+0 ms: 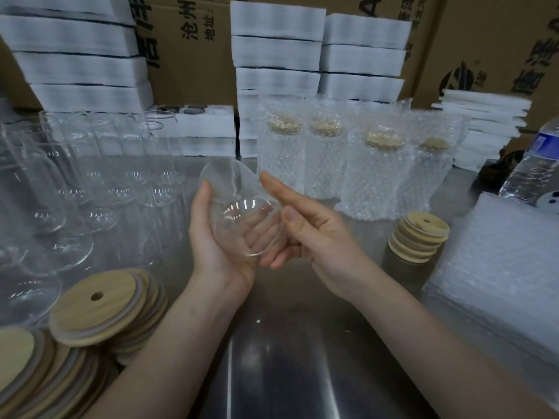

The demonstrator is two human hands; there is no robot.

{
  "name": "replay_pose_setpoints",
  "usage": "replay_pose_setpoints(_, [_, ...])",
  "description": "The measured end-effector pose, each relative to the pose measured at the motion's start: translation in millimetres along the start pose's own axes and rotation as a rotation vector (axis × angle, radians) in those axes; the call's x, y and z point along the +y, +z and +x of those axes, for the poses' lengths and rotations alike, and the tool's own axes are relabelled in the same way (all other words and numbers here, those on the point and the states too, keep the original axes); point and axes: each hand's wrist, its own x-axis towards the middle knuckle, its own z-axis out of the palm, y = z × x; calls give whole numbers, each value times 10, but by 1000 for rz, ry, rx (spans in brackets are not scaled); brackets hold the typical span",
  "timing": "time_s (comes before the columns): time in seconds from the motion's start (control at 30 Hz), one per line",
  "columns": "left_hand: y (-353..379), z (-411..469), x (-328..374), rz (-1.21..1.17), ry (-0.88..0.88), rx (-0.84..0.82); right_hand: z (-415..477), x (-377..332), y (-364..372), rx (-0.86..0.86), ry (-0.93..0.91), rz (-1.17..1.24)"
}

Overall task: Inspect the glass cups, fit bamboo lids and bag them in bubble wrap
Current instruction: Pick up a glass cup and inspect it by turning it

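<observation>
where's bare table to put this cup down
Best free patch: the steel table between your forearms, bordered by the bamboo lid piles on the left and bubble wrap bags on the right. Crowded: glass cups far left, wrapped cups behind the held cup, small lid stack right.

Bare steel tabletop [287,358] mid-front; lid stacks [99,306] left, bubble-wrap sheets [499,267] right, wrapped cups [372,176] behind.
</observation>
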Motion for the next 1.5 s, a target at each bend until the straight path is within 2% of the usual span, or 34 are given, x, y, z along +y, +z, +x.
replay_pose_setpoints(0.17, [48, -45, 23, -117, -80, -8, 16, -46, -75, -103, 12, 17])
replay_pose_setpoints(0.3, [84, -97, 30, -178, -149, -48, 15, -90, -53, -111, -29, -35])
replay_pose_setpoints(0.53, [72, -96, 21, -136, -179, -78, -8, -142, -15, -12, -100, -242])
replay_pose_setpoints(0.77, [97, -78, 9, -210, -165, -48, -36, -66, -19, 113, -274, -596])
replay_pose_setpoints(0.97, [92, -45, -84, -179, -94, -33, -58, -25, 103, 225, -275, -799])
replay_pose_setpoints(1.23, [127, -92, -148, -197, -98, -156, -68, -34, 213, 371, -286, -979])
replay_pose_setpoints(1.37, [174, -136, -143, -188, -157, -118, -54, -36, 190, 371, -295, -984])
replay_pose_setpoints(1.5, [164, -122, -123, -105, -131, -83, -36, -1, 170, 370, -310, -935])
